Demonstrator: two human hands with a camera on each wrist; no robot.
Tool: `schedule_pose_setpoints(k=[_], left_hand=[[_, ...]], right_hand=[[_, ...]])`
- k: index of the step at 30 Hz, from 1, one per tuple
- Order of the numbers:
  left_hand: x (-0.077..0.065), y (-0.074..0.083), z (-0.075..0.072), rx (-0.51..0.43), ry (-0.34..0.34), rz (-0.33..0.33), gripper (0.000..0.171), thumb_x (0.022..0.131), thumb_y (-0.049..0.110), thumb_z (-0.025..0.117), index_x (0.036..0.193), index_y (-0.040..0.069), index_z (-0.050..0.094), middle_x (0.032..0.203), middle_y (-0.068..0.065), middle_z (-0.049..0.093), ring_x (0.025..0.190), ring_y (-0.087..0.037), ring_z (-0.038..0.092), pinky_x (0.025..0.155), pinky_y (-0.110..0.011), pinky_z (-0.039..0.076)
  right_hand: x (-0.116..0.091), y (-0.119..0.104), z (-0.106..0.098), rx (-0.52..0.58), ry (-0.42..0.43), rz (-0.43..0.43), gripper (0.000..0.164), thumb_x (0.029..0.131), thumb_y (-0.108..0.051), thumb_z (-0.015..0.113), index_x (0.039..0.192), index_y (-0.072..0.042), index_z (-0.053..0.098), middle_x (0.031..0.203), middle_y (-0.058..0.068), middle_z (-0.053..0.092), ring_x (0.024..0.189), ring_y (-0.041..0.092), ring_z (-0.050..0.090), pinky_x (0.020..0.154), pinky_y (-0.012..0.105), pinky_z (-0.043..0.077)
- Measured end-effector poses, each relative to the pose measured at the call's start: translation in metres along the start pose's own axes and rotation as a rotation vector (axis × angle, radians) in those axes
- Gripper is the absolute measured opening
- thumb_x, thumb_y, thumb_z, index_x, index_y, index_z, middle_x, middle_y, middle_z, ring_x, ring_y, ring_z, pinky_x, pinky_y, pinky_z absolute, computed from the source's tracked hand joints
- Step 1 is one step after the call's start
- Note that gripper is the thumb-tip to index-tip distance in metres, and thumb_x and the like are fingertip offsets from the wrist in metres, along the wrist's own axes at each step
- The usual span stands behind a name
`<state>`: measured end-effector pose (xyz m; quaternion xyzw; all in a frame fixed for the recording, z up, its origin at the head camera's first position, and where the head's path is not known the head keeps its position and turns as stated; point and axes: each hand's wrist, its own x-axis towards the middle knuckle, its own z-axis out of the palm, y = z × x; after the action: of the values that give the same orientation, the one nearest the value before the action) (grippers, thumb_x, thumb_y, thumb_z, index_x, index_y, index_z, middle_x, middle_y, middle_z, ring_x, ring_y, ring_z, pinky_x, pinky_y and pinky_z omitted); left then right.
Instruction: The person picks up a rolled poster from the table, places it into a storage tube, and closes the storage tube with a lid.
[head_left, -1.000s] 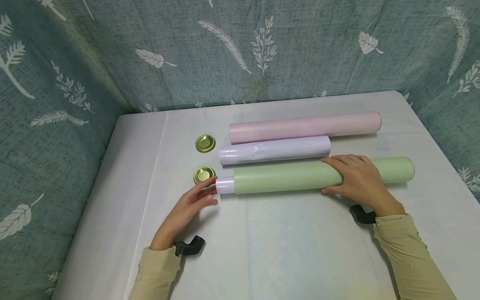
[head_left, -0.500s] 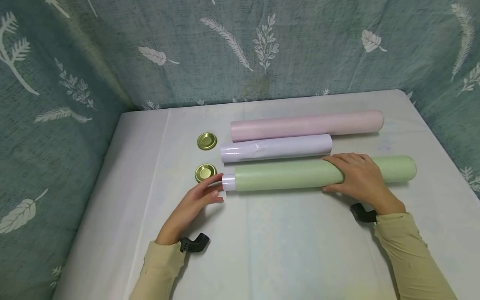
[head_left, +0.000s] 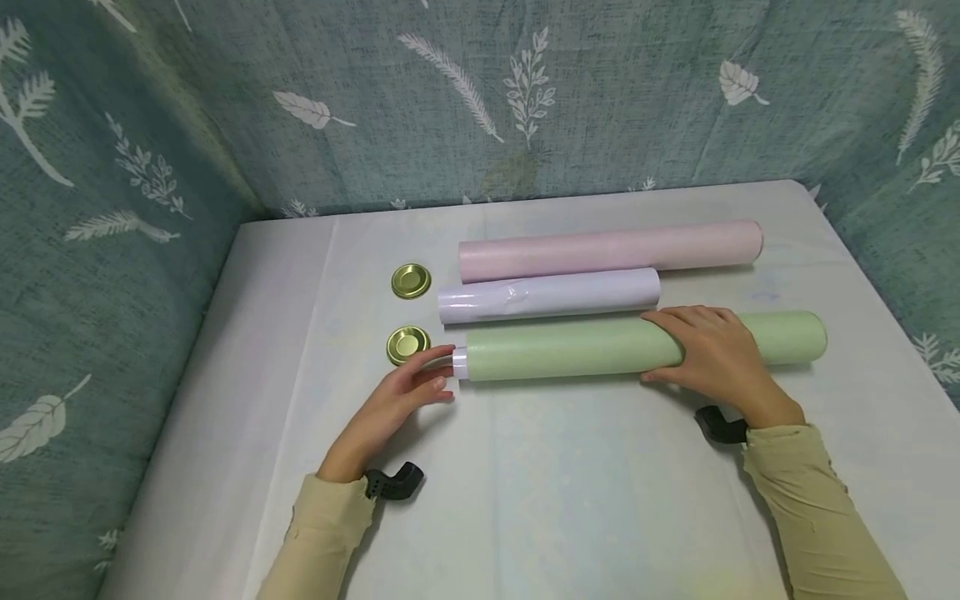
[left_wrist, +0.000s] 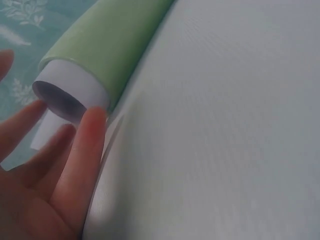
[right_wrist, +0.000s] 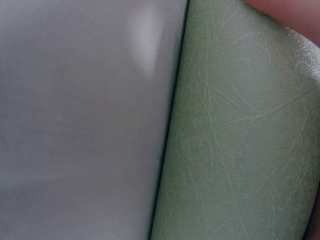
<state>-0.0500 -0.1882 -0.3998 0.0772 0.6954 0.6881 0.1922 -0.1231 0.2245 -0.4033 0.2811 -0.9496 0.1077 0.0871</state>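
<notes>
1. I find the green roll lying lengthwise on the worktop, spanning from the left hand's fingertips to beyond the right hand.
2. My right hand grips it from above, nearer its right end, fingers over the far side and thumb at the near side.
3. My left hand is at the opposite end, fingers loosely extended and spread about the rim of a white inner tube, gripping nothing.
4. The inner tube sits inside the green roll, with only a short collar sticking out; my left wrist view shows its hollow end.
5. Behind the green roll lie a lavender roll and, farther back, a pink roll.
6. A front jar lid rests just beyond my left fingers; a rear jar lid lies behind it.
7. Both forearms reach in from the near side.
</notes>
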Motion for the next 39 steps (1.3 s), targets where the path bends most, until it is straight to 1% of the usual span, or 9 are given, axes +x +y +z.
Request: schedule_pose_setpoints(k=[9,16,21,24,28,31,36,37,39], left_hand=[[0.008,0.003,0.005,-0.015,-0.037,0.029,0.044,0.091,0.011,0.052,0.132,0.005,0.038,0.132,-0.016,0.041,0.117,-0.025,0.045,0.088,-0.042,0.042],[0.011,0.002,0.008,-0.016,-0.032,0.019,0.043,0.091,0.011,0.052,0.132,0.005,0.039,0.131,-0.017,0.042,0.115,-0.025,0.046,0.088,-0.042,0.043],[0.014,-0.004,0.007,-0.005,-0.024,0.013,0.043,0.091,0.012,0.052,0.131,0.004,0.040,0.128,-0.016,0.045,0.113,-0.025,0.048,0.088,-0.040,0.043],[0.018,-0.012,0.006,0.043,-0.010,0.005,0.042,0.091,0.019,0.053,0.130,0.007,0.042,0.127,-0.012,0.047,0.106,-0.026,0.053,0.089,-0.038,0.042],[0.019,-0.019,0.003,0.149,0.017,-0.017,0.043,0.089,0.033,0.053,0.128,0.015,0.047,0.127,-0.001,0.049,0.096,-0.021,0.060,0.096,-0.036,0.035],[0.018,-0.020,0.002,0.180,0.029,-0.020,0.044,0.088,0.038,0.054,0.126,0.017,0.050,0.124,0.001,0.052,0.095,-0.019,0.061,0.098,-0.034,0.032],[0.016,-0.020,-0.003,0.103,0.043,0.022,0.035,0.091,0.030,0.052,0.123,0.016,0.053,0.121,-0.003,0.054,0.103,-0.021,0.057,0.091,-0.031,0.041],[0.015,-0.020,-0.005,0.079,0.057,0.041,0.033,0.091,0.028,0.052,0.122,0.015,0.054,0.120,-0.004,0.054,0.105,-0.023,0.056,0.090,-0.032,0.042],[0.014,-0.020,-0.008,0.040,0.121,0.098,0.030,0.091,0.025,0.052,0.119,0.012,0.055,0.118,-0.007,0.055,0.105,-0.025,0.055,0.086,-0.034,0.045]], right_hand=[[0.001,-0.001,0.002,-0.012,-0.018,0.013,0.085,0.053,-0.061,0.073,0.124,-0.021,0.051,0.116,0.006,0.054,0.108,0.028,0.046,0.091,0.045,0.029],[0.002,-0.002,0.001,-0.017,-0.026,0.020,0.085,0.052,-0.061,0.073,0.124,-0.020,0.051,0.116,0.006,0.054,0.108,0.028,0.046,0.091,0.046,0.029],[0.001,-0.001,0.001,-0.013,-0.024,0.021,0.084,0.053,-0.060,0.074,0.123,-0.020,0.051,0.116,0.006,0.054,0.108,0.028,0.046,0.090,0.045,0.029],[0.001,-0.001,0.000,-0.010,-0.025,0.023,0.084,0.053,-0.060,0.074,0.123,-0.021,0.051,0.115,0.006,0.054,0.108,0.028,0.046,0.090,0.045,0.029],[0.001,0.000,0.000,-0.011,-0.026,0.024,0.084,0.053,-0.060,0.074,0.123,-0.021,0.051,0.115,0.006,0.054,0.108,0.028,0.046,0.090,0.045,0.028],[0.001,-0.001,0.000,-0.009,-0.026,0.026,0.084,0.053,-0.060,0.074,0.124,-0.021,0.051,0.116,0.006,0.054,0.108,0.028,0.045,0.090,0.045,0.029],[0.001,-0.002,0.000,-0.010,-0.026,0.025,0.085,0.052,-0.060,0.075,0.124,-0.020,0.051,0.115,0.006,0.054,0.108,0.028,0.046,0.090,0.046,0.029],[0.001,-0.002,0.000,-0.011,-0.026,0.026,0.085,0.052,-0.060,0.075,0.124,-0.021,0.051,0.115,0.006,0.054,0.108,0.028,0.046,0.090,0.046,0.029],[0.002,-0.003,0.000,-0.015,-0.030,0.027,0.084,0.053,-0.060,0.074,0.124,-0.021,0.051,0.115,0.006,0.055,0.107,0.028,0.046,0.090,0.046,0.029]])
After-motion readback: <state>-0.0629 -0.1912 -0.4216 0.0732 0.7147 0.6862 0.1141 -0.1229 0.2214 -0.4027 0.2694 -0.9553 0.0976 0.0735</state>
